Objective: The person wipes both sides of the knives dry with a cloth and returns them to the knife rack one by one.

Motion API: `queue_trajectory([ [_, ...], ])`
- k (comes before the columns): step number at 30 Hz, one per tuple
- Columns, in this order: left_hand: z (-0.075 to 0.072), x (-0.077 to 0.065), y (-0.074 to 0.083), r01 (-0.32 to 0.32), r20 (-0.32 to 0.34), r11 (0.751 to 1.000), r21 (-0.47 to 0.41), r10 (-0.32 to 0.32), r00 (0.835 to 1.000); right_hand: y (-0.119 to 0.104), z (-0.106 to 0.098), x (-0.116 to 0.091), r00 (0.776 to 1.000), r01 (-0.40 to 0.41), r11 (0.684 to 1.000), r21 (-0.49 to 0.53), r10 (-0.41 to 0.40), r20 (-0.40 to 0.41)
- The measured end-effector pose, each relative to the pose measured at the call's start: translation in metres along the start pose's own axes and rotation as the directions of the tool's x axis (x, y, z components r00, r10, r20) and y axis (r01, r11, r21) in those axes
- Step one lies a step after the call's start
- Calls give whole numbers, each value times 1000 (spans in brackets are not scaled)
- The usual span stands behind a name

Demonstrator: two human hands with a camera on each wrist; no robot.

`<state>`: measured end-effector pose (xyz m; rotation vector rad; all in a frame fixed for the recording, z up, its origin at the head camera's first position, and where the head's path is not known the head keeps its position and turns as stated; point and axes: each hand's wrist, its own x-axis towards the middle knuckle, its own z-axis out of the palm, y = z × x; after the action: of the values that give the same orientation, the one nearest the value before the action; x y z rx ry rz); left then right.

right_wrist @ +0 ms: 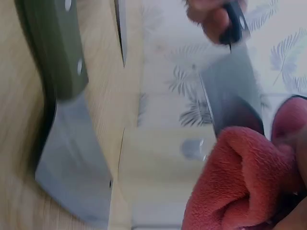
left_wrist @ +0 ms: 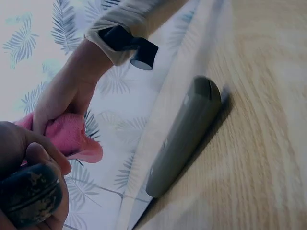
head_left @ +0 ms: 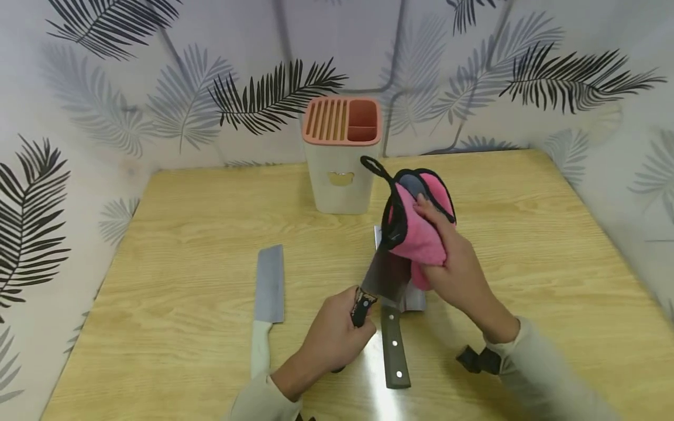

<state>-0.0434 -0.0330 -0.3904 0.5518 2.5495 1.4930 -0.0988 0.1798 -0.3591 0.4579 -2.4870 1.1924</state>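
Note:
My left hand [head_left: 334, 333] grips the worn black handle [head_left: 362, 310] of a cleaver, its blade [head_left: 387, 273] angled up and to the right. In my right hand [head_left: 460, 272] is a bunched pink cloth [head_left: 418, 234] with black trim and a hanging loop. The cloth covers the far end of that blade; in the right wrist view the cleaver blade [right_wrist: 232, 88] runs down to the cloth [right_wrist: 235, 182]. Under both hands a second cleaver with a dark green riveted handle [head_left: 395, 351] lies on the table, its blade [right_wrist: 76, 163] partly hidden in the head view.
A white-handled knife [head_left: 270, 286] lies on the wooden table [head_left: 184, 263] to the left. Behind the hands stands a cream knife holder [head_left: 339, 187] with a pink slotted top. Leaf-patterned cloth [head_left: 210, 117] hangs beyond the table's back edge.

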Motion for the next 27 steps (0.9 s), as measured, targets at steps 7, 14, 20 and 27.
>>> queue_trajectory([
  [7,-1,0,-7,110,33,992,-60,-108,994,12,-15,21,912,-199,905,376,311,-268],
  [14,1,1,-6,222,117,938,-266,-197,973,-16,-32,14,868,40,875,483,209,-451],
  [20,-1,6,-5,233,127,909,-345,-200,971,-45,-13,-17,924,353,837,418,-242,-296],
  [27,-4,6,-4,36,49,973,-226,-25,998,-47,14,-46,945,174,902,395,-266,192],
])
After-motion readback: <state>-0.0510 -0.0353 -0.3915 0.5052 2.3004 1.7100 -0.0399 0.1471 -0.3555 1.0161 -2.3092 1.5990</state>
